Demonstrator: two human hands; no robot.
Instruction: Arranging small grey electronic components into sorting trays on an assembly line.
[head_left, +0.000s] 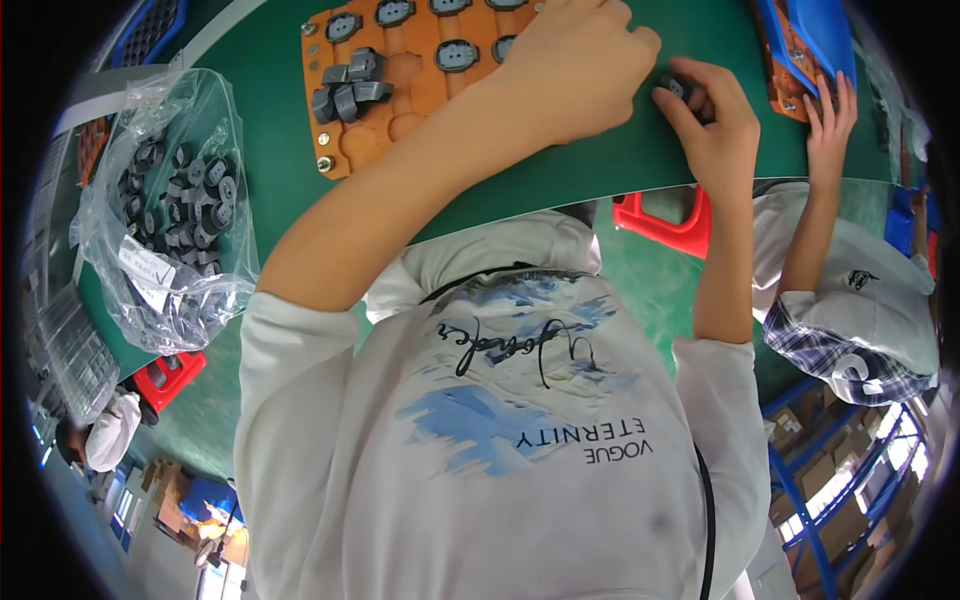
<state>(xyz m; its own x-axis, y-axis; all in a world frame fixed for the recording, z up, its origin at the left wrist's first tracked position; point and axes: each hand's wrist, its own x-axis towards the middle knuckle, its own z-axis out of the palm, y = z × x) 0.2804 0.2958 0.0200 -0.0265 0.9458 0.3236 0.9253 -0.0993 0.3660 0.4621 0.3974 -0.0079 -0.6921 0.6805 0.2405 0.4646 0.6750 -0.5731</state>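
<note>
An orange tray (405, 72) with round recesses lies on the green table, and several grey oval plastic parts (457, 55) sit in its recesses. A small heap of loose grey plastic parts (352, 88) rests on the tray's left side. My left hand (585, 65) reaches across the tray's right part, its fingers curled; whatever they hold is hidden. To its right, my right hand (722, 125) is closed around a small dark grey plastic part (678, 88), pinched between thumb and fingers just above the table.
At the left, a clear plastic bag (110, 290) holds many grey parts (190, 205). Another person's hand (832, 110) touches a blue tray (815, 45) over an orange tray (783, 90) at right. A red stool (665, 225) stands below the table edge.
</note>
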